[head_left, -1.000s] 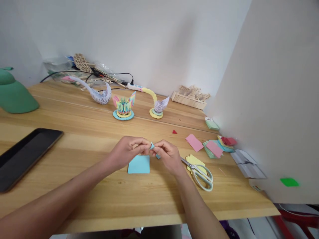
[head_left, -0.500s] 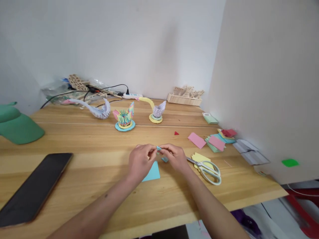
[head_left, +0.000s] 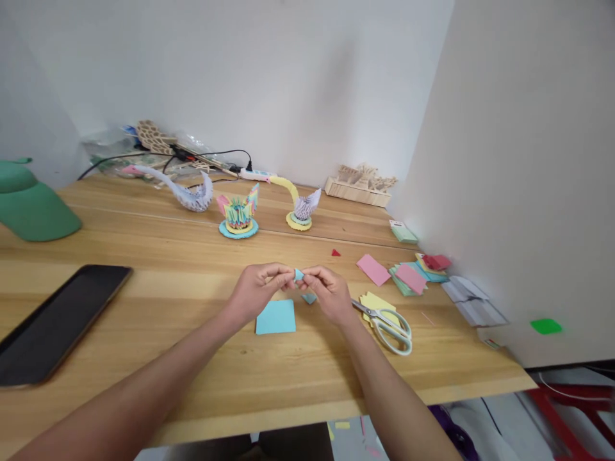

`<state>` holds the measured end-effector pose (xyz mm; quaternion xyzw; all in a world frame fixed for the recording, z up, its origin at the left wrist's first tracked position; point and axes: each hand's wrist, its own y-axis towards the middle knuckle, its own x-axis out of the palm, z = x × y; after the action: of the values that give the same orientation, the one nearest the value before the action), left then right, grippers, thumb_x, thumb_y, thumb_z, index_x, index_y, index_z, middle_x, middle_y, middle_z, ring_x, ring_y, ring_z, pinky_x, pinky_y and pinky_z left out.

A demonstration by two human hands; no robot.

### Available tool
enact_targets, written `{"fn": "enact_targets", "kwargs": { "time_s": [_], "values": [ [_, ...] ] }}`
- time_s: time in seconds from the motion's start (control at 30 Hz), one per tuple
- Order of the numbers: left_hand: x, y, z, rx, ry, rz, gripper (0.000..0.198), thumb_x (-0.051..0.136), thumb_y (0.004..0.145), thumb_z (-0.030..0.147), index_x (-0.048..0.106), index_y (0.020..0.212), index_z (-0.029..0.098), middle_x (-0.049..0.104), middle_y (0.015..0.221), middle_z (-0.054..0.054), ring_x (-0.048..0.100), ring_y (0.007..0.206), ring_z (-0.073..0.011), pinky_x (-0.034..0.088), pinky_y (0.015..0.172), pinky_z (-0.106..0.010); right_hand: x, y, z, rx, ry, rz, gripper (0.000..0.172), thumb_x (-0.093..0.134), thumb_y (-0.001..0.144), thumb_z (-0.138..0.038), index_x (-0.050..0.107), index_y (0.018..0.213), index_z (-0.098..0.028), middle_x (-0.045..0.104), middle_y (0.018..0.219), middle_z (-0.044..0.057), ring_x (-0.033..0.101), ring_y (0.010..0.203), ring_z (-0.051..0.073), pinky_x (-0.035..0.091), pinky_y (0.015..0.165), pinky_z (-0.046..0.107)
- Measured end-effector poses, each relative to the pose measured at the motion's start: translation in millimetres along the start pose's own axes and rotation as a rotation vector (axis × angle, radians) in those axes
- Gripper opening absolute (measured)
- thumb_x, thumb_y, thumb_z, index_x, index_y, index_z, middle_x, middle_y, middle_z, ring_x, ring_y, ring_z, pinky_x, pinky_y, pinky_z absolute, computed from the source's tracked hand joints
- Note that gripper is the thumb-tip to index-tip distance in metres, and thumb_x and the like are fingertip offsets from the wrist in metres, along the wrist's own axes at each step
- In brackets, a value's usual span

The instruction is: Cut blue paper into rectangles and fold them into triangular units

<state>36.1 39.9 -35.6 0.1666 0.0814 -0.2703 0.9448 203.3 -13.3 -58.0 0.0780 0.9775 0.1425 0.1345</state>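
Between my two hands, over the middle of the table, is a small folded blue paper piece (head_left: 298, 274). My left hand (head_left: 259, 285) pinches its left side with thumb and fingers. On the other side my right hand (head_left: 329, 292) pinches it the same way; fingertips cover much of the paper. Below my left hand lies a flat blue paper sheet (head_left: 275, 317). A second small blue folded piece (head_left: 309, 298) rests on the wood just beneath the held one. To the right of my right hand, scissors (head_left: 387, 324) lie partly on yellow paper slips (head_left: 378, 302).
Pink paper (head_left: 373, 269) and coloured stacks (head_left: 408, 278) lie at the right, near a red folded triangle (head_left: 336, 253). Paper swans (head_left: 192, 195) and a multicoloured paper model (head_left: 239, 214) stand behind. A phone (head_left: 62, 320) and a green cap (head_left: 36, 208) are at the left.
The view has shifted and tilted a little. The held blue piece now shows more between my fingertips, and the blue sheet is uncovered as my left hand has moved off it.
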Motion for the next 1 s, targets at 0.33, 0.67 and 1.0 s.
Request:
{"fn": "enact_targets", "kwargs": {
  "time_s": [0.33, 0.67, 1.0],
  "values": [
    [-7.8, -2.4, -7.6, 0.196, 0.294, 0.022, 0.021, 0.053, 0.081, 0.028, 0.068, 0.07, 0.019, 0.07, 0.071, -0.002, 0.062, 0.069, -0.0159, 0.044, 0.068, -0.026, 1.3, -2.4, -0.1, -0.053, -0.087, -0.015, 0.017, 0.054, 0.084, -0.029, 0.068, 0.089, -0.02, 0.069, 0.078, 0.002, 0.063, 0.072, 0.014, 0.048, 0.068, 0.024],
    [1.4, -2.8, 3.4, 0.004, 0.294, 0.079, 0.019, 0.052, 0.078, 0.029, 0.065, 0.069, 0.017, 0.066, 0.065, 0.0, 0.059, 0.063, -0.0138, 0.042, 0.06, -0.023, 3.6, -4.4, 1.0, -0.104, -0.223, 0.005, 0.017, 0.054, 0.084, -0.026, 0.068, 0.093, -0.022, 0.071, 0.081, 0.002, 0.065, 0.072, 0.015, 0.049, 0.07, 0.026],
    [2.1, -4.3, 4.7, -0.007, 0.052, 0.015, 0.023, 0.053, 0.078, 0.031, 0.061, 0.063, 0.016, 0.061, 0.06, 0.001, 0.055, 0.059, -0.0121, 0.044, 0.058, -0.022, 3.7, -1.6, 3.5, -0.013, 0.064, 0.054, 0.022, 0.057, 0.081, -0.032, 0.066, 0.097, -0.019, 0.069, 0.078, 0.002, 0.064, 0.071, 0.014, 0.05, 0.067, 0.025]
  ]
}}
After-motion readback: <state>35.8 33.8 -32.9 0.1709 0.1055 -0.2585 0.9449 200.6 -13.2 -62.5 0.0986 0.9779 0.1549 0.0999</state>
